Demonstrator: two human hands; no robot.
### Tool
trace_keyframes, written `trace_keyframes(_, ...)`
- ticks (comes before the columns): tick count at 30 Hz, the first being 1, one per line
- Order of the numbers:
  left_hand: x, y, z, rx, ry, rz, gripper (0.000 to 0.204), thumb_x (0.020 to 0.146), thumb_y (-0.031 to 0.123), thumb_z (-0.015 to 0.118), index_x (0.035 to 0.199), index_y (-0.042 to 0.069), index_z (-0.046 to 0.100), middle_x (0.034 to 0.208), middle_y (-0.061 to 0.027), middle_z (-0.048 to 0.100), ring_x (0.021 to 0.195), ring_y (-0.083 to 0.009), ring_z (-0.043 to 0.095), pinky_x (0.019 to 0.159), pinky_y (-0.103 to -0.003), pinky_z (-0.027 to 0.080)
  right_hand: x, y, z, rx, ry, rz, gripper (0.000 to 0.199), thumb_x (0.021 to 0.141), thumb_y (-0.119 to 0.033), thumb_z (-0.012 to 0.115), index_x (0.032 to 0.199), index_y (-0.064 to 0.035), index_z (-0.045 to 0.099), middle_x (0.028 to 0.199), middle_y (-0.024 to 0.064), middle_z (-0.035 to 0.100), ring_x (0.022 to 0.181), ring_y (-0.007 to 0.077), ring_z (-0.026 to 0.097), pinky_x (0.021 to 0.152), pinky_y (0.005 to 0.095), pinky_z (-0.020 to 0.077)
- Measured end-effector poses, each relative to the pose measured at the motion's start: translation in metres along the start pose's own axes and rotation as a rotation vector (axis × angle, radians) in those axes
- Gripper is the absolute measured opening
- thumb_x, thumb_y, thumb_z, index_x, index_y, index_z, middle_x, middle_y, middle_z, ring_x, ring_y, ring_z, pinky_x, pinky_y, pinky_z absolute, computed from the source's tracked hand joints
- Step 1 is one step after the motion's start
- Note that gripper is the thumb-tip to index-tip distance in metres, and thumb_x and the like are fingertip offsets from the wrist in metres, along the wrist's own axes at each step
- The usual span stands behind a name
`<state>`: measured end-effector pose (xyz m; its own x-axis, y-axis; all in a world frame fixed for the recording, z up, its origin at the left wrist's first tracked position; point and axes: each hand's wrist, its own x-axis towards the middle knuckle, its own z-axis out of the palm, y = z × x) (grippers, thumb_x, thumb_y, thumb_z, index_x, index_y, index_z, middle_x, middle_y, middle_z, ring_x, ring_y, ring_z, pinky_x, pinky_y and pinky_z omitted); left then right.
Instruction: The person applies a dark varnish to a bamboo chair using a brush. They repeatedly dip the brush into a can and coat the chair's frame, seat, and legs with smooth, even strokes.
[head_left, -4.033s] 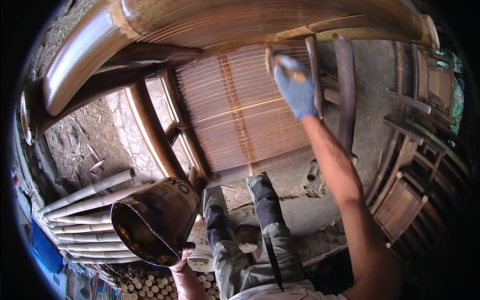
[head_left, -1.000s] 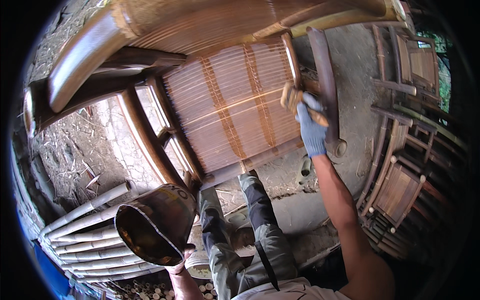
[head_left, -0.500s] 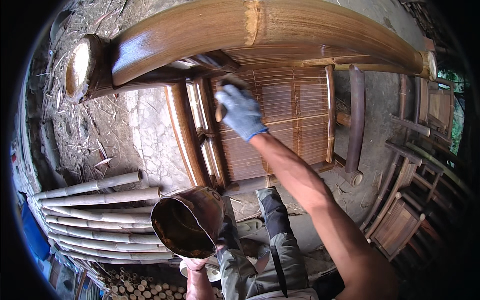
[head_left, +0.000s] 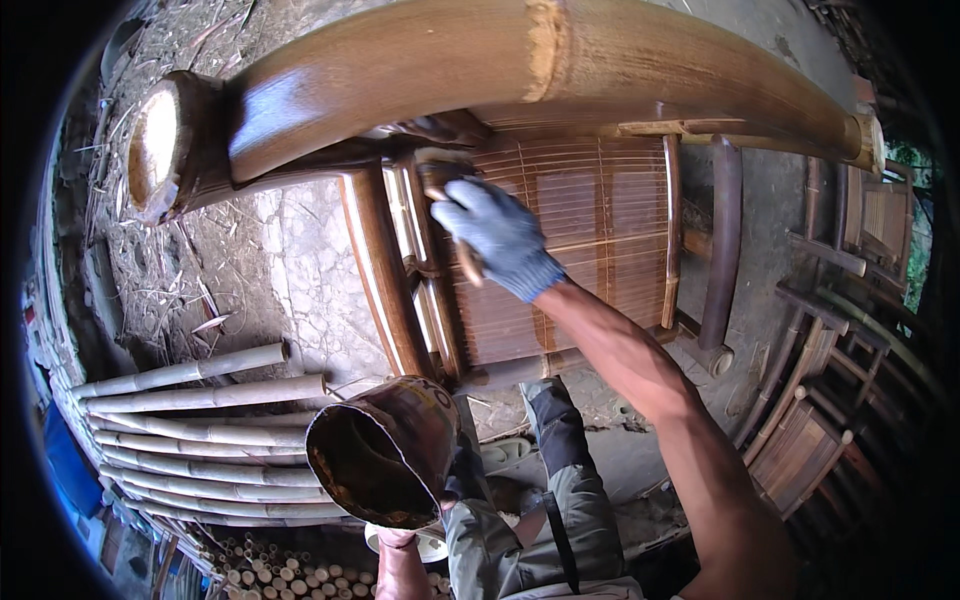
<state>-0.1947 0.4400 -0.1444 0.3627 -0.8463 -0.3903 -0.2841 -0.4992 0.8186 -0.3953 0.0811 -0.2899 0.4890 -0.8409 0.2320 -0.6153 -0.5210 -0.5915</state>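
Observation:
My right hand (head_left: 492,232), in a blue-grey knit glove, grips a paintbrush (head_left: 468,264) by its wooden handle. The dark brush head is at the inner left frame of a glossy brown bamboo bench (head_left: 590,270), beside its slatted seat. A thick bamboo pole (head_left: 400,75) of the same piece curves across the top. At the lower middle my left hand (head_left: 392,538) holds a worn metal can (head_left: 430,425) tilted, its mouth facing me. Brown residue coats the can's inside. Most of the left hand's fingers are hidden under the can.
Pale bamboo poles (head_left: 210,465) lie side by side at the left, with cut pole ends (head_left: 300,580) below them. More bamboo furniture (head_left: 800,450) stands along the right. My legs (head_left: 540,520) are close to the bench's near edge. Cracked concrete (head_left: 300,240) shows to its left.
My right hand and the paintbrush have shifted slightly right and down in the picture, and the brush now points more upright. The can remains in my left hand; the view has swung a little.

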Motion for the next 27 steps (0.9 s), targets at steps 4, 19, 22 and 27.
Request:
trace_keyframes(4,0.001,0.0,0.0,0.004,-0.006,0.008,0.083,0.064,0.036,0.093,0.127,0.001,0.051,0.115,-0.0085,0.058,0.099,-0.0211,0.056,0.088,-0.039,0.048,0.026,0.016,0.022,-0.237,-0.169,0.031,0.015,0.091,-0.022,0.061,0.099,-0.0099,0.065,0.103,0.0133,0.059,0.09,0.0318,0.065,0.068,0.0471,0.0542)
trace_keyframes(19,0.031,0.008,0.037,0.011,-0.071,0.062,0.094,0.061,0.036,0.095,0.134,0.002,0.045,0.124,-0.0105,0.054,0.109,-0.0224,0.054,0.096,-0.041,0.046,-0.008,0.079,-0.033,-0.165,-0.345,-0.132,0.018,0.083,-0.014,0.07,0.1,-0.0205,0.071,0.122,-0.0015,0.062,0.124,0.0246,0.053,0.097,0.0357,0.0531)
trace_keyframes(22,0.031,0.009,0.042,0.008,-0.066,0.052,0.097,0.061,0.036,0.095,0.135,0.002,0.044,0.126,-0.0109,0.053,0.111,-0.0226,0.054,0.097,-0.042,0.046,-0.044,0.135,-0.095,-0.282,-0.255,-0.091,0.021,0.083,-0.014,0.072,0.099,-0.0271,0.072,0.126,-0.0052,0.062,0.13,0.0212,0.05,0.106,0.0325,0.0502)
trace_keyframes(27,0.024,0.016,0.051,0.01,-0.064,0.053,0.1,0.06,0.036,0.096,0.138,0.002,0.042,0.129,-0.0115,0.052,0.114,-0.0231,0.054,0.099,-0.042,0.045,-0.08,0.205,-0.184,-0.275,-0.107,0.127,0.025,0.081,-0.008,0.072,0.102,-0.0218,0.07,0.118,0.0027,0.066,0.112,0.0304,0.062,0.097,0.0382,0.0526)
